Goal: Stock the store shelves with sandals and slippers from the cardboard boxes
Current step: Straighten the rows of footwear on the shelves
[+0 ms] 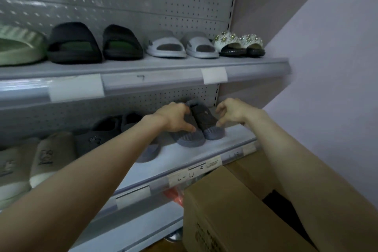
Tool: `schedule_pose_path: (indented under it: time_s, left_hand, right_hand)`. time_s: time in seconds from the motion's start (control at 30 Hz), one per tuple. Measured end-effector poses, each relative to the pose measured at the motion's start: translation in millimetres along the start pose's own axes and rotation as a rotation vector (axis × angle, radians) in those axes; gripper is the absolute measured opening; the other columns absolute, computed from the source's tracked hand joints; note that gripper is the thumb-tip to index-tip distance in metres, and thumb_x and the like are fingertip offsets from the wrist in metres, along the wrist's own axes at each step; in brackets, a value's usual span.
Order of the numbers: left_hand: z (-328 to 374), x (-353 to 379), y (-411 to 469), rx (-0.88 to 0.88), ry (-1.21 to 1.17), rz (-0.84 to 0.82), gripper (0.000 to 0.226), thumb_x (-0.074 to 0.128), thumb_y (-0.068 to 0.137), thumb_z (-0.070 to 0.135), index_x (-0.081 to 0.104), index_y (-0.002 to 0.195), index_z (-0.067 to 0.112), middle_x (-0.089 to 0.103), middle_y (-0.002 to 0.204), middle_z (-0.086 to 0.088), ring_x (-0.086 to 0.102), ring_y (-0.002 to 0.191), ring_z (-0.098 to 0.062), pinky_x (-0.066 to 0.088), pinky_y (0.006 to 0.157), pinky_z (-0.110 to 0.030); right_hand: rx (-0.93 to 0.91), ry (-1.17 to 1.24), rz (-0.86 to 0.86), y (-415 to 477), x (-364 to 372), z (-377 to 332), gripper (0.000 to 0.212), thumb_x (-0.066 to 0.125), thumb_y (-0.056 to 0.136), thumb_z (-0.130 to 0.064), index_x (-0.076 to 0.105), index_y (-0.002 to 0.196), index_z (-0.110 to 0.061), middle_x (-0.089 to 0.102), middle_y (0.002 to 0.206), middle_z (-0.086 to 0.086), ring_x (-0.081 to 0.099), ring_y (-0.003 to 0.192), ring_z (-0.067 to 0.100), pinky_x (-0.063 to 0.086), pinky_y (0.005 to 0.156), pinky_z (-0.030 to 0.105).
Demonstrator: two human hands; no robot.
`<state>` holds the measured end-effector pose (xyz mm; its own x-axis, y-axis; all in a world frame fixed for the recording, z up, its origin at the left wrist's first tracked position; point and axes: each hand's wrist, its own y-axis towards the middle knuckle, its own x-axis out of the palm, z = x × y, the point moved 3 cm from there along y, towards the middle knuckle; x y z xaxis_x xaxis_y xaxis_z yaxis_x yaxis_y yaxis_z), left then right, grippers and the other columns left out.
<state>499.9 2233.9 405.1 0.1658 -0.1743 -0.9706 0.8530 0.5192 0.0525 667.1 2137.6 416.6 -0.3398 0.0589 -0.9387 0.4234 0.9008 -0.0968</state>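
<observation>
Left grip [176, 117] is curled over the left dark grey slipper [189, 138], fingers on its top and thumb at its side, so it holds this slipper on the lower shelf [231, 139]. Right grip [230, 113] hangs just beside the right dark grey slipper [206, 121]; its fingers are loosely bent and hold nothing, and I cannot tell if the thumb touches the slipper. Both slippers stand side by side, toes to the front, near the right end of the lower shelf. Left of them on the same shelf are more dark slippers [106, 129] and beige slippers [53, 153]. On the upper shelf [163, 65] stand a green slide [18, 49], black slides [73, 45], pale grey slides [165, 47] and white beaded sandals [239, 44]. A cardboard box [225, 210] is under the right forearm, in front of the shelves
</observation>
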Motion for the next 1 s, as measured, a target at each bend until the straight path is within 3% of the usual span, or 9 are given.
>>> schedule_pose_path:
  time_s: [0.1, 0.17, 0.3, 0.43, 0.5, 0.6, 0.67, 0.8, 1.0]
  left_hand:
    - [10.1, -20.1, -28.5, 0.018, 0.006, 0.033, 0.034, 0.069, 0.073, 0.052, 0.055, 0.078, 0.022, 0.063, 0.089, -0.004, 0.057, 0.085, -0.023, 0.046, 0.071, -0.033]
    - [16.9, -34.0, -47.5, 0.030, 0.005, 0.054, 0.034, 0.069, 0.073, 0.052, 0.051, 0.074, 0.022, 0.060, 0.086, -0.003, 0.054, 0.081, -0.022, 0.045, 0.069, -0.032]
    - [30.1, -63.9, -80.5, 0.070, 0.005, 0.083, 0.043, 0.069, 0.074, 0.051, 0.061, 0.085, 0.010, 0.064, 0.084, -0.005, 0.057, 0.080, -0.022, 0.046, 0.068, -0.033]
    - [42.1, -94.8, -102.0, 0.098, -0.018, 0.140, 0.062, 0.070, 0.076, 0.046, 0.054, 0.123, 0.010, 0.061, 0.111, -0.004, 0.057, 0.100, -0.022, 0.044, 0.081, -0.029]
    - [47.3, -110.3, -107.6, 0.106, -0.019, 0.173, 0.067, 0.070, 0.077, 0.045, 0.049, 0.131, 0.011, 0.059, 0.123, -0.006, 0.055, 0.110, -0.023, 0.044, 0.090, -0.031]
    - [52.3, -133.8, -106.2, 0.133, -0.005, 0.207, 0.067, 0.068, 0.078, 0.047, 0.048, 0.132, 0.012, 0.058, 0.125, -0.007, 0.055, 0.111, -0.022, 0.045, 0.095, -0.033]
    - [53.8, -147.7, -97.8, 0.145, 0.000, 0.221, 0.068, 0.067, 0.078, 0.048, 0.048, 0.132, 0.012, 0.058, 0.126, -0.007, 0.055, 0.112, -0.023, 0.045, 0.097, -0.036]
    - [60.8, -166.6, -65.7, 0.169, 0.011, 0.247, 0.066, 0.066, 0.080, 0.047, 0.049, 0.131, 0.009, 0.059, 0.127, -0.008, 0.056, 0.112, -0.024, 0.046, 0.097, -0.036]
    - [74.9, -172.8, 17.2, 0.172, 0.016, 0.226, 0.058, 0.067, 0.081, 0.044, 0.053, 0.127, 0.010, 0.062, 0.120, -0.005, 0.058, 0.105, -0.022, 0.048, 0.092, -0.034]
  right_hand:
    - [-0.017, -0.028, 0.014, -26.1, -13.1, -20.4, 0.054, 0.080, 0.073, -0.023, 0.060, 0.122, -0.011, 0.064, 0.117, 0.007, 0.057, 0.107, 0.022, 0.041, 0.085, 0.026]
    - [-0.020, -0.048, 0.033, -42.7, -23.2, -32.9, 0.052, 0.081, 0.071, -0.026, 0.063, 0.118, -0.014, 0.065, 0.113, 0.005, 0.058, 0.102, 0.020, 0.043, 0.084, 0.027]
    - [-0.037, -0.089, 0.088, -76.0, -47.8, -58.5, 0.049, 0.082, 0.069, -0.030, 0.065, 0.112, -0.015, 0.064, 0.101, 0.000, 0.055, 0.092, 0.014, 0.040, 0.078, 0.024]
    - [-0.041, -0.109, 0.168, -102.0, -73.1, -78.6, 0.048, 0.082, 0.070, -0.029, 0.065, 0.113, -0.015, 0.059, 0.092, -0.003, 0.053, 0.089, 0.013, 0.039, 0.080, 0.023]
    - [-0.053, -0.111, 0.206, -111.3, -86.2, -86.3, 0.047, 0.081, 0.071, -0.028, 0.065, 0.112, -0.015, 0.059, 0.096, -0.001, 0.053, 0.091, 0.013, 0.039, 0.080, 0.023]
    - [-0.066, -0.085, 0.248, -115.9, -106.2, -93.3, 0.044, 0.080, 0.073, -0.025, 0.064, 0.112, -0.013, 0.065, 0.098, 0.003, 0.057, 0.083, 0.014, 0.043, 0.075, 0.024]
    - [-0.070, -0.081, 0.263, -110.9, -119.2, -94.7, 0.045, 0.080, 0.073, -0.024, 0.064, 0.113, -0.010, 0.068, 0.087, 0.002, 0.061, 0.070, 0.011, 0.049, 0.077, 0.026]
    - [-0.049, -0.107, 0.317, -87.7, -147.6, -84.4, 0.037, 0.081, 0.073, -0.025, 0.065, 0.105, -0.015, 0.063, 0.075, -0.006, 0.062, 0.068, 0.013, 0.047, 0.074, 0.026]
    - [0.012, -0.063, 0.342, -23.5, -188.6, -33.4, 0.041, 0.080, 0.072, -0.025, 0.066, 0.109, -0.014, 0.068, 0.083, 0.004, 0.059, 0.062, 0.012, 0.049, 0.068, 0.027]
